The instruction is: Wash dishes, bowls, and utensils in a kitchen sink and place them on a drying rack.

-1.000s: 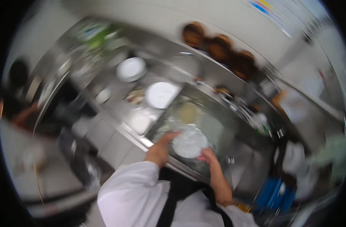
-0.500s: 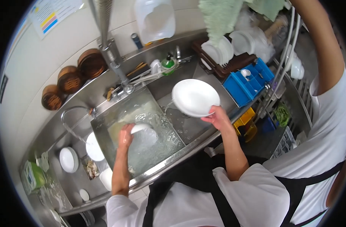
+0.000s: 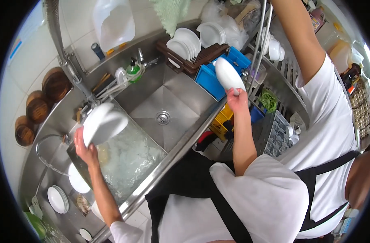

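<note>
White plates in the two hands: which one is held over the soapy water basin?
The plate in the left hand, the white plate above the suds; the right hand holds its plate toward the blue tray.

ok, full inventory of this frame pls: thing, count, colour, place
plate in left hand: one, white, over the soapy basin
plate in right hand: one, white, over the blue crate
blue crate: one, right of the empty basin
empty basin: one, steel, centre
soapy basin: one, steel, left
drying rack: one, dark, holding several white plates
wooden bowls: three, brown, far left
co-worker: one, white shirt, right
left hand: gripping a plate
right hand: gripping a plate
</note>
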Demonstrator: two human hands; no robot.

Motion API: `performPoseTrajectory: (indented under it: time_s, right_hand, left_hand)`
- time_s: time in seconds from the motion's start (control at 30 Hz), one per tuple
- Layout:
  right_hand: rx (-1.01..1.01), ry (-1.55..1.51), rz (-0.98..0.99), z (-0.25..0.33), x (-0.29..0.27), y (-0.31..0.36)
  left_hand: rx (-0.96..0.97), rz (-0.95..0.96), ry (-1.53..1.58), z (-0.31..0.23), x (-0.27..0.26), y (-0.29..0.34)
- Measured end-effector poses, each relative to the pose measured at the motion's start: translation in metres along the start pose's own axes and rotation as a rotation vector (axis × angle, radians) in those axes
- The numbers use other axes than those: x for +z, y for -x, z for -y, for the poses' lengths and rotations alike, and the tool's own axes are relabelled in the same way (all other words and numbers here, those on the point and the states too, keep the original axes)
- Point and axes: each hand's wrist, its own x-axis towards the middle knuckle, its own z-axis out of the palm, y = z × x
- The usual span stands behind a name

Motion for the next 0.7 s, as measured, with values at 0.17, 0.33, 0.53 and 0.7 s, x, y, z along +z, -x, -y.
performPoseTrajectory:
  time_s: [0.17,0.33,0.53,0.7]
  right_hand:
    - [-0.117,-0.232,-0.089,0.023,0.002,-0.017]
    - [-0.253,-0.308,-0.097,0.057,-0.024,-0.04]
    - [-0.595,-0.204,-0.193,0.098,-0.021,-0.063]
    - [-0.928,0.188,-0.471,0.219,0.005,-0.097]
  left_hand:
    - [-0.749,-0.101,0.5,0.015,0.077,0.062]
    - [-1.395,0.109,1.068,-0.038,0.137,0.084]
    - [-1.844,0.636,1.508,-0.105,0.184,0.066]
    - [-1.69,0.715,1.413,-0.15,0.224,0.069]
